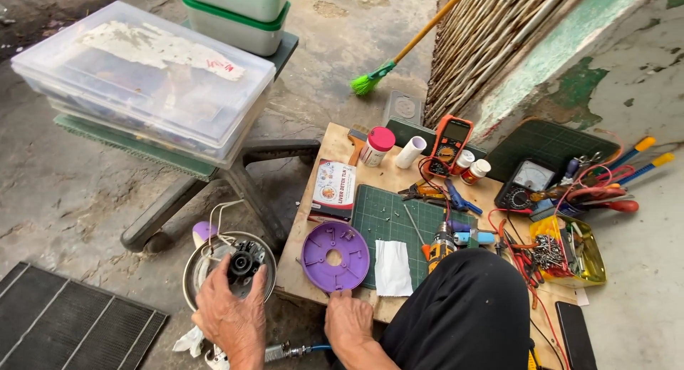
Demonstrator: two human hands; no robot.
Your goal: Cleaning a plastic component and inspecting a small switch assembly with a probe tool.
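Note:
My left hand [229, 316] grips the near rim of a round metal housing [196, 266] with a black motor part [242, 264] and thin white wires in its middle, held low beside the table. My right hand [347, 324] lies on the front edge of the small wooden table [299, 259], and its fingertips touch the rim of a purple round plastic plate [335, 256]. Nothing is held in that hand. A metal hose fitting with a blue hose [288, 351] runs between the two hands below the table edge.
On the table lie a green cutting mat [388, 213], a white folded paper [392, 267], a small box [335, 188], jars, an orange multimeter [450, 143], pliers, screwdrivers and a yellow tray of screws [570, 252]. Clear bins [142, 78] sit on a stand to the left. My black-trousered knee [467, 313] is at the right.

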